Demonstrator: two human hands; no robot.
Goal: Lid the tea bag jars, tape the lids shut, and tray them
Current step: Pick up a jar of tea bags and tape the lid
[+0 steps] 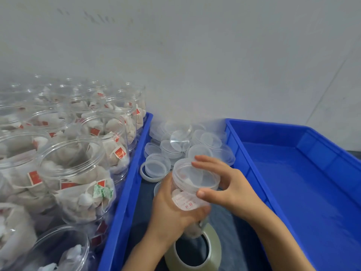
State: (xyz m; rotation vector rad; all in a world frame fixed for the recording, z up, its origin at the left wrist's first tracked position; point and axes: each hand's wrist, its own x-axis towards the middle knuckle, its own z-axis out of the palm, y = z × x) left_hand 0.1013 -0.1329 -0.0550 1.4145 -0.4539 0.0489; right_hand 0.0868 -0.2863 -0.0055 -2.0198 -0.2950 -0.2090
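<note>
Left hand (172, 210): curled round a clear tea bag jar (187, 200), held mid-scene above a tape roll (195, 249). Right hand (224, 184): fingers pinching its lid (195, 176). Loose lids (175, 145) heaped beyond. Blue tray (304, 173) right, floor bare; open jars (74, 165) crowd the left tray (125, 192).

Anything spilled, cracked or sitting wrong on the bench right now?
Nothing spilled or visibly damaged. The lid sits tilted on the jar gripped by the left hand, not yet seated; the right hand grips it. Spare lids lie in a loose, jumbled heap.
</note>
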